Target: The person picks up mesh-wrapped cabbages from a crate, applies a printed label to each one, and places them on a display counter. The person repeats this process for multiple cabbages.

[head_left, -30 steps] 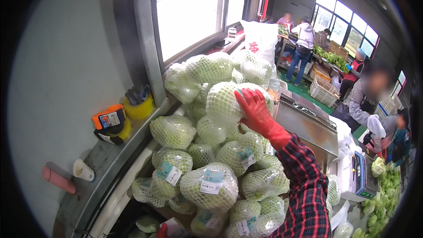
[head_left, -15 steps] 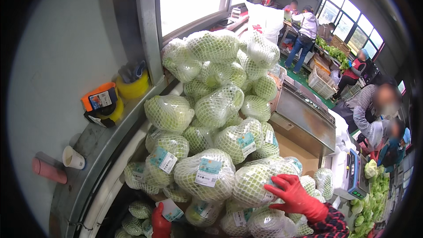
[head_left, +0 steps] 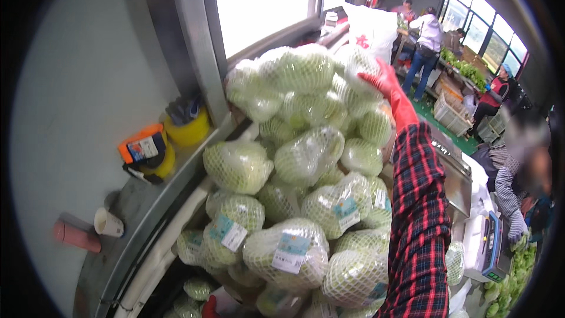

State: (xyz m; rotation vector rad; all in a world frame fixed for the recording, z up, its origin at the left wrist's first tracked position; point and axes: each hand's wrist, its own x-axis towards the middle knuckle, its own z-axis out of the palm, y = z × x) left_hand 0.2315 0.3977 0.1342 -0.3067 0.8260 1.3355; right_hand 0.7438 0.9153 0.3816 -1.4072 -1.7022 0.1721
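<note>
Pale green vegetables in white foam nets and clear plastic bags make a tall pile; several in front bear blue and white labels. My right hand, in a red glove, reaches over the pile to its far right corner. Its fingers are stretched out against a netted vegetable there. At the lower edge only a bit of my left hand, also red-gloved, shows low beside the pile, next to a pale label. Most of its fingers are hidden. My plaid right sleeve covers the pile's right side.
A metal case and a blue-edged scale stand on the right, with leafy greens beyond. On the left ledge are a paper cup, a pink bottle and yellow tape rolls. Several people work behind.
My right hand has left the near vegetables and gone forward to the far right of the pile. My left hand has sunk toward the lower edge. The view has shifted slightly.
</note>
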